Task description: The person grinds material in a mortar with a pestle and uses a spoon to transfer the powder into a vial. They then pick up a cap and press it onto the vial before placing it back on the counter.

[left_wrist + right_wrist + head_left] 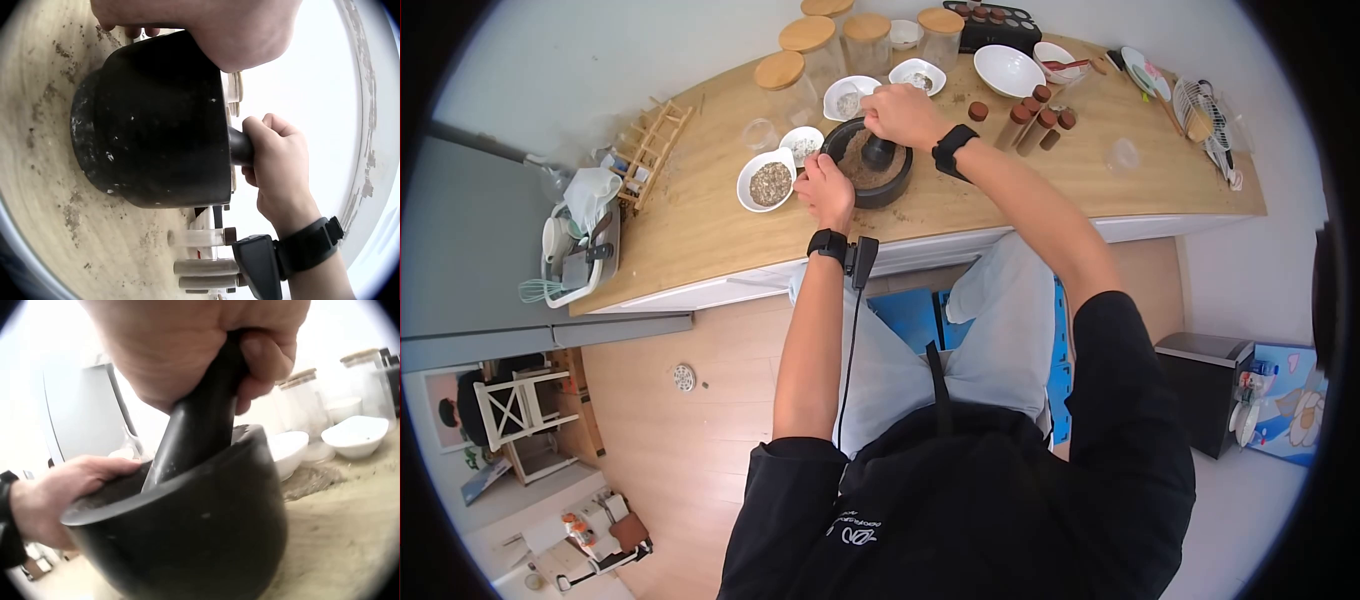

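Observation:
A black mortar (884, 196) with brown powder (861, 165) inside stands near the table's front edge. The right hand (903, 117) grips the top of the black pestle (878, 152), whose lower end is inside the bowl. In the right wrist view the pestle (197, 428) leans, with the right hand's (206, 344) fingers wrapped round it. The left hand (826, 190) holds the mortar's left rim. From the left wrist, the mortar's (159, 122) outer wall fills the middle, with the left hand (206, 25) against its rim.
White dishes, one with speckled grains (770, 184), stand left of and behind the mortar. Wooden-lidded jars (808, 50) are at the back. Several brown-capped tubes (1028, 128) stand to the right, beyond them a wire strainer (1203, 112). A wooden rack (650, 150) sits left.

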The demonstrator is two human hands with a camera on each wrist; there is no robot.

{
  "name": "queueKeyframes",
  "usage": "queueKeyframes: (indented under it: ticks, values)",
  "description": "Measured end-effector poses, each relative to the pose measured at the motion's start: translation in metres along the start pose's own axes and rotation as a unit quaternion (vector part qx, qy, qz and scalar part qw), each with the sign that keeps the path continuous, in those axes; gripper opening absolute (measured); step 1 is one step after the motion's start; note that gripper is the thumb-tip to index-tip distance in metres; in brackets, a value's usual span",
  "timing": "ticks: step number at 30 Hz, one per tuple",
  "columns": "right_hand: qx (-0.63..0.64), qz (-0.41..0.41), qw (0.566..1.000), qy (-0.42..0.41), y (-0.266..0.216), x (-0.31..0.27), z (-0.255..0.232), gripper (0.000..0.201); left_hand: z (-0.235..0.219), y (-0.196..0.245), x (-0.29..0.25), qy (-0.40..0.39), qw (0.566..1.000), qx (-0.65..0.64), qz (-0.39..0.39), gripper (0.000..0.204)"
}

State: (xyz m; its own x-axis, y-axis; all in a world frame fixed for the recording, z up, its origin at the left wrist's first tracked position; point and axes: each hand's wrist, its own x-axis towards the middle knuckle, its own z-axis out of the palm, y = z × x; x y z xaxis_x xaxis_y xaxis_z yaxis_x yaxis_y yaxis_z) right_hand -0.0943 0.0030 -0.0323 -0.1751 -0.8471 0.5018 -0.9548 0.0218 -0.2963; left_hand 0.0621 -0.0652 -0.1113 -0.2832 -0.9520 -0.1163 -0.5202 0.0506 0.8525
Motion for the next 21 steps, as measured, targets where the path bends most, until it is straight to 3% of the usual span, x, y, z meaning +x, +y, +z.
queueKeyframes:
  ticks: [1,3,5,6,9,11,13,15,17,18,21]
  values:
    - [-0.019,-0.031,0.997,0.066,-0.001,0.003,0.001,0.009,0.001,0.001,-0.001,-0.001,1.0,-0.007,-0.007,0.045]
    - [-0.016,-0.054,0.995,0.084,-0.007,0.0,0.006,0.011,0.001,0.001,-0.002,0.001,1.0,-0.012,-0.015,0.045]
    - [0.025,-0.038,0.996,-0.082,-0.005,0.002,0.002,0.012,0.0,0.002,-0.002,0.006,1.0,0.003,0.003,0.044]
    - [0.026,-0.04,0.996,-0.081,-0.006,0.002,0.0,0.012,-0.001,0.003,-0.002,0.0,1.0,-0.003,-0.007,0.044]
    - [-0.039,0.018,0.999,0.028,-0.003,0.008,0.001,0.013,0.0,0.003,-0.003,-0.002,1.0,-0.014,-0.002,0.044]
    - [-0.015,-0.016,0.999,0.032,-0.007,0.003,0.006,0.013,0.0,0.002,-0.002,0.002,1.0,-0.004,0.006,0.044]
    - [0.036,0.076,0.991,-0.105,0.003,0.001,0.001,0.014,0.0,-0.001,-0.004,0.003,1.0,0.008,0.007,0.044]
    - [0.025,0.061,0.996,-0.063,0.007,0.003,0.004,0.014,0.0,0.001,-0.002,0.002,1.0,0.003,0.003,0.044]
    - [-0.021,0.002,0.999,0.037,-0.008,0.006,0.004,0.014,0.001,0.003,-0.004,0.006,1.0,-0.002,0.002,0.044]
    - [0.034,0.003,0.999,-0.027,-0.013,0.0,0.001,0.014,-0.001,0.003,-0.005,0.007,1.0,0.0,0.005,0.044]
    - [0.011,0.059,0.994,-0.088,0.005,0.007,0.004,0.016,-0.003,0.003,-0.005,-0.006,1.0,-0.005,0.007,0.044]
